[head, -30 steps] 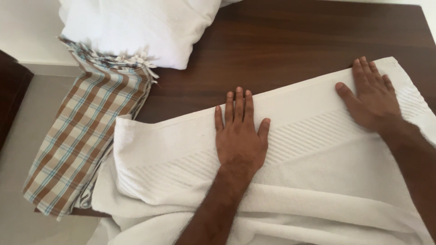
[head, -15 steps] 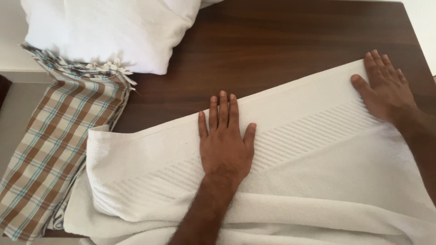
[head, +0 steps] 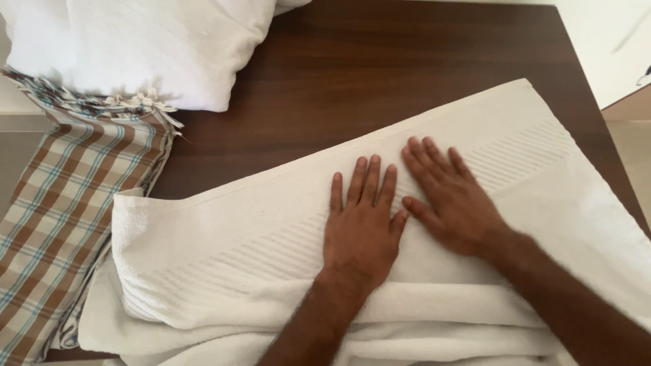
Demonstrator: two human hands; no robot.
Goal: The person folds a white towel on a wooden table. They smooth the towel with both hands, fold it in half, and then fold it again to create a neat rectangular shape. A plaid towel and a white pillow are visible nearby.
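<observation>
- Lying across the dark wooden desk (head: pixel 420 61), the white towel (head: pixel 271 230) is folded into a long band that runs aslant from the lower left up to the upper right, with a ribbed woven stripe along its length.
- Its upper edge is straight and flat; its lower part bunches into soft layered folds near the bottom of the view.
- The left hand (head: pixel 359 230) rests palm down on the middle of the towel, fingers (head: pixel 369 179) stretched out flat and close together, grasping nothing.
- The right hand (head: pixel 454 203) lies flat just beside it, fingers spread and released, its thumb touching or almost touching the left hand's little finger; which of the two is hard to tell.
- A brown, cream and blue checked cloth (head: pixel 61 217) with a fringed end hangs over the left edge of the desk, just beside the towel's left end.
- A heap of white fabric (head: pixel 149 47) sits at the upper left corner, lying over the fringe of the checked cloth.
- The towel's lower edge and right end are cut off by the frame, as are both forearms and the top of the white heap.
- The towel's left end covers the desk's front corner, so where the desk ends beneath it cannot be made out.
</observation>
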